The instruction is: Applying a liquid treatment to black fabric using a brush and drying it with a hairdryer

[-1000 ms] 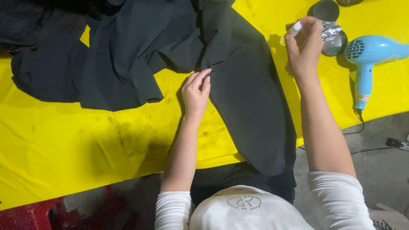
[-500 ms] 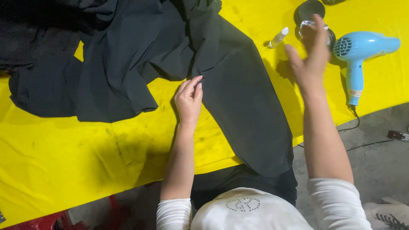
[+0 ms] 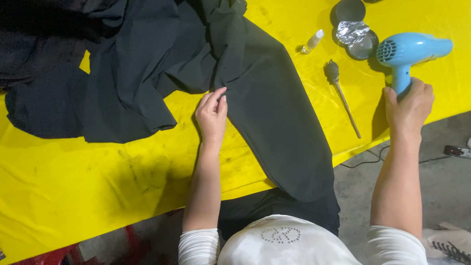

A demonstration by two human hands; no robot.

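Fingers (image 3: 216,100) of the left hand (image 3: 212,118) lie close together and flat, tips touching the edge of the black garment (image 3: 274,113) where one long panel runs down toward the person. Right hand (image 3: 408,105) is closed around the handle of the blue dryer (image 3: 409,51), fingers wrapped, near the table's right edge.

That garment covers most of the upper left of the yellow table (image 3: 98,186), bunched in folds at the top; its long panel crosses the near table edge and hangs off it. Left of the left hand the yellow surface is bare and wide, down to the near edge.

Between the 2 hands lies a wooden stick (image 3: 343,95) with a dark tufted head, slanting toward the near edge, apart from both garment and dryer. Above it sit a small white bottle (image 3: 312,41) on its side, a dark round lid (image 3: 349,11) and a round tin (image 3: 360,41) with crumpled foil, just beside the dryer's grille. A black cord (image 3: 373,161) trails over the grey floor (image 3: 441,186) below the table edge.
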